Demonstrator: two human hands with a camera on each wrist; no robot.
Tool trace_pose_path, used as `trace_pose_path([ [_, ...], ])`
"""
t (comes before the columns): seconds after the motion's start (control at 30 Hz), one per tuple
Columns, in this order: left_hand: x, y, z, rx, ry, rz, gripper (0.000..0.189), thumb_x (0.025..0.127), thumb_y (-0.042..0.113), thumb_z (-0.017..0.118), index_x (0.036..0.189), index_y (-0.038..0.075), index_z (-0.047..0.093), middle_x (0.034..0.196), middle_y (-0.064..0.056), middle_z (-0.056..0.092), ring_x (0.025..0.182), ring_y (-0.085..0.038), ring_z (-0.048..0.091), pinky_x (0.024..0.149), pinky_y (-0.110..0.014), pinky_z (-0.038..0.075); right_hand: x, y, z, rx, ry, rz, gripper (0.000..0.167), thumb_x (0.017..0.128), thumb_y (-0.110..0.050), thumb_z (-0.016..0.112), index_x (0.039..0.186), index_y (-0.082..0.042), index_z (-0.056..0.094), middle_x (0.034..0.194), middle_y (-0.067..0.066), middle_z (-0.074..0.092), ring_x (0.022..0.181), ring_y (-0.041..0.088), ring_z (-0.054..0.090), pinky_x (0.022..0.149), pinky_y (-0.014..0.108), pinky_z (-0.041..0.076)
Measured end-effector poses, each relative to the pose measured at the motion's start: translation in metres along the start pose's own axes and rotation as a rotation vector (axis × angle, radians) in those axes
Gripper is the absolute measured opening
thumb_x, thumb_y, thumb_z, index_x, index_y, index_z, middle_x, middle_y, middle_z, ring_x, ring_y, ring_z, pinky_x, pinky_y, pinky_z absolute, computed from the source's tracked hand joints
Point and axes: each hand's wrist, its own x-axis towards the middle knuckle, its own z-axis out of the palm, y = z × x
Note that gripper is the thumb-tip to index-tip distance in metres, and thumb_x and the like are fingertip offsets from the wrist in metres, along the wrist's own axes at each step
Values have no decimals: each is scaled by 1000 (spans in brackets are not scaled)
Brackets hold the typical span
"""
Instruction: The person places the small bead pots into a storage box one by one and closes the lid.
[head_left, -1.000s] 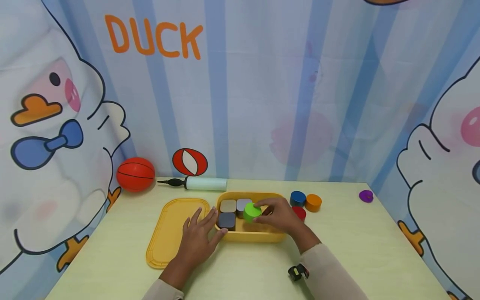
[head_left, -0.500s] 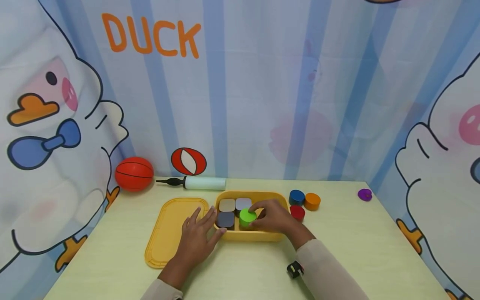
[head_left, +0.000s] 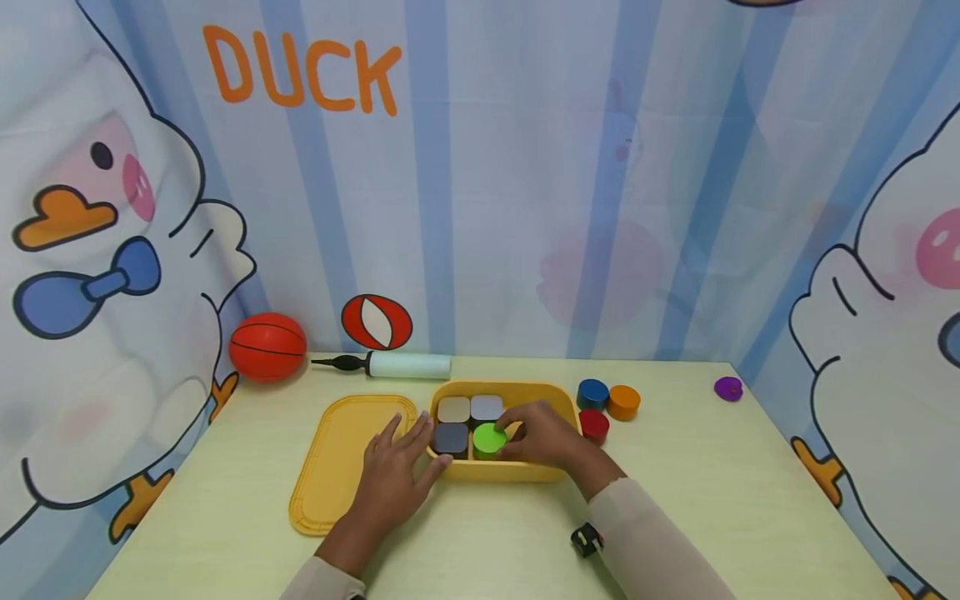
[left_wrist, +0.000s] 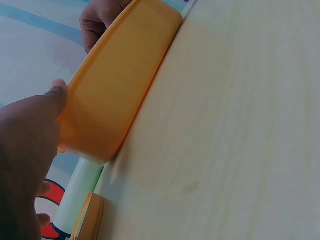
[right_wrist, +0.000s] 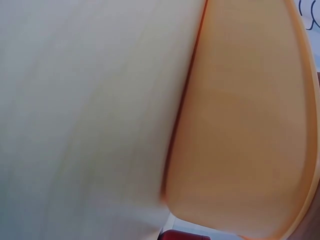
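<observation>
Pinching flat-topped bright-green cylinder [head_left: 489, 440]: right hand [head_left: 543, 435]; left hand [head_left: 395, 479] spread, touching yellow box [head_left: 502, 473].

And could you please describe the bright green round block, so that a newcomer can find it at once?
On the pale table, find the open yellow plastic box with rounded corners. Inside, on its near side, the right hand pinches the bright green round block. Its visible neighbours, one beige block, one lilac block and one dark grey block, are squarish; it alone is green and round.
</observation>
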Motion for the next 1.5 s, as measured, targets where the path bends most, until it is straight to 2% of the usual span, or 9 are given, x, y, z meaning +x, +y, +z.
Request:
trace_pose_path([
  [0.2,0,0,0,5,-6,-2,75,106,59,62,163,13,51,171,-4,49,165,-48,32,126,-78,30,2,2,1,2,-5,11,30,92,-9,88,122,-8,83,130,13,79,96,23,84,80,36,69],
  [0.53,0,0,0,4,-8,-6,75,106,60,61,164,13,51,171,-4,48,165,-47,32,126,-77,30,3,2,2,-3,-2,23,30,92,-12,89,121,-10,84,127,11,80,98,24,83,82,36,69],
  [1.03,0,-2,1,-2,-9,-8,74,106,59,62,164,14,51,172,-3,48,166,-48,31,126,-77,30,4,4,3,10,22,23,26,94,-5,85,120,-7,83,121,11,81,96,23,83,83,37,69],
  [1.27,-1,0,0,-10,-15,-11,75,106,59,62,164,13,51,172,-4,48,166,-48,31,126,-77,29,0,3,-4,25,67,29,23,96,-3,82,119,-5,82,123,14,80,97,22,81,82,36,69],
  [1.5,0,0,0,-11,-11,-13,73,106,57,64,164,13,51,172,-3,47,166,-48,30,127,-78,28,-6,3,-21,0,193,-84,21,98,-4,79,118,2,81,121,21,80,101,31,82,87,40,69],
])
